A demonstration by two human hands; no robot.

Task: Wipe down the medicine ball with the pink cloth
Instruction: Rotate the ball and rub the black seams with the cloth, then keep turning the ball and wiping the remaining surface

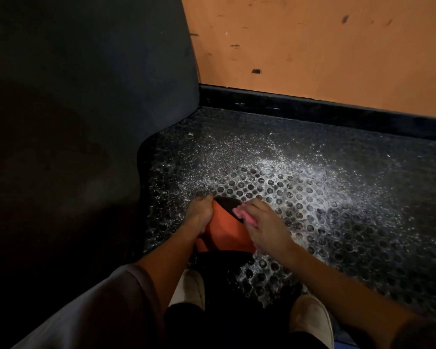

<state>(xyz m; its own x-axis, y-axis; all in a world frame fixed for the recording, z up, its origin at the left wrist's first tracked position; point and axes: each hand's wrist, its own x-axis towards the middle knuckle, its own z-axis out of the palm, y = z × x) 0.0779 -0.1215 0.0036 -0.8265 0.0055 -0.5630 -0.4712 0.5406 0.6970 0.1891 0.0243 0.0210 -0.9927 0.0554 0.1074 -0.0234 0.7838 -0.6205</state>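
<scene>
Grey sleeve (98,311) on the left forearm fills the bottom-left corner, closest to the lens; the right forearm comes in bare from bottom right. Btwn them are two pale shoes, left shoe (190,288) & right shoe (310,316), w/ dark trouser legs (186,323) over them.

Just past the toes sits the medicine ball (222,235), orange w/ a black panel at its far top. It rests on the floor btwn the feet & slightly fwd of them. The left hand (199,215) grasps the ball's upper-left side, fingers curled over the far edge. The right hand (264,222) lies on the upper-right side, fingers bent down over the pink cloth (238,212), holding it pressed to the ball. Only a crumpled bit of cloth shows at the fingertips, plus a sliver under the palm. Hands are near each other, not touching.

Beyond them is a black floor mat (388,248) w/ rows of round dimples. It is dusted w/ white powder (300,172), thickest to the right of & behind the ball, thinning toward the wall. On the left, a big dark grey padded surface (86,96) stands upright, its curved edge meeting the mat. Farthest back, a black skirting strip (312,107) runs along the floor edge. Above it is an orange wall (312,46) w/ dark scuff marks.
</scene>
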